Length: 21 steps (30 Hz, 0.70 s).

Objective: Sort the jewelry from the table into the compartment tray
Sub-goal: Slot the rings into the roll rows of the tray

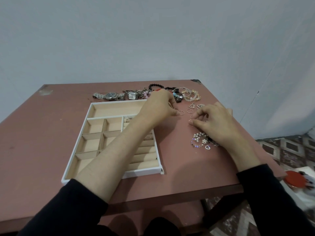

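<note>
Pinching hoops (182, 113), left hand (158, 106), right hand (215, 120), tray (144, 173)

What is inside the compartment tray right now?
In the compartment tray, one small silvery piece lies at the far end of the ring rolls; other visible compartments look bare. The left forearm covers much of the rest.

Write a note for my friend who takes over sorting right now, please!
Left hand: fingers curled at the thin rings beside the tray; grip unclear.
Right hand: same, at a nearer ring.
Done: tray shows one small silver piece.
To sort: rings, watches, bracelets, heart pendants, pearl necklace, all on the table.
</note>
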{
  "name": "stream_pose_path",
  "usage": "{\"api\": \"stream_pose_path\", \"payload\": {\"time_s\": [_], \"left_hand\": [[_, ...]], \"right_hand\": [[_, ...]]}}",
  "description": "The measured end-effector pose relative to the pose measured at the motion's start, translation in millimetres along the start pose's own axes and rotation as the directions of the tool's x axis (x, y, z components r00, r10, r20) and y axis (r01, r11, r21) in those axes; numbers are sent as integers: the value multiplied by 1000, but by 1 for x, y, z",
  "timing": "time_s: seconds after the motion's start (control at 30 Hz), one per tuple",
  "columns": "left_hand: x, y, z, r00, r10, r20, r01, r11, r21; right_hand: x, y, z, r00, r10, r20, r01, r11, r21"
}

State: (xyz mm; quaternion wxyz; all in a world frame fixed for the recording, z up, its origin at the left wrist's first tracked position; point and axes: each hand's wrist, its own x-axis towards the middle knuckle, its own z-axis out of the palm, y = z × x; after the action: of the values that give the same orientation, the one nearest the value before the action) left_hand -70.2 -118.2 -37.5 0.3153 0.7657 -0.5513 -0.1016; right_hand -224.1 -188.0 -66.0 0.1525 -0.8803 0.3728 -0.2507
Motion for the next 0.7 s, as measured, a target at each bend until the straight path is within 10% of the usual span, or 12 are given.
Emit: {"api": "stream_pose_path", "payload": {"time_s": [0.3, 0.7], "left_hand": [[-48, -25, -45, 992, -7, -129, -13, 988, -157], [-114, -54, -52, 964, -72, -255, -32, 923, -383]], "right_hand": [[0, -14, -1, 991, 54, -119, 20, 840, 542], [-23, -80, 25, 973, -204, 107, 53, 650, 758]]}}
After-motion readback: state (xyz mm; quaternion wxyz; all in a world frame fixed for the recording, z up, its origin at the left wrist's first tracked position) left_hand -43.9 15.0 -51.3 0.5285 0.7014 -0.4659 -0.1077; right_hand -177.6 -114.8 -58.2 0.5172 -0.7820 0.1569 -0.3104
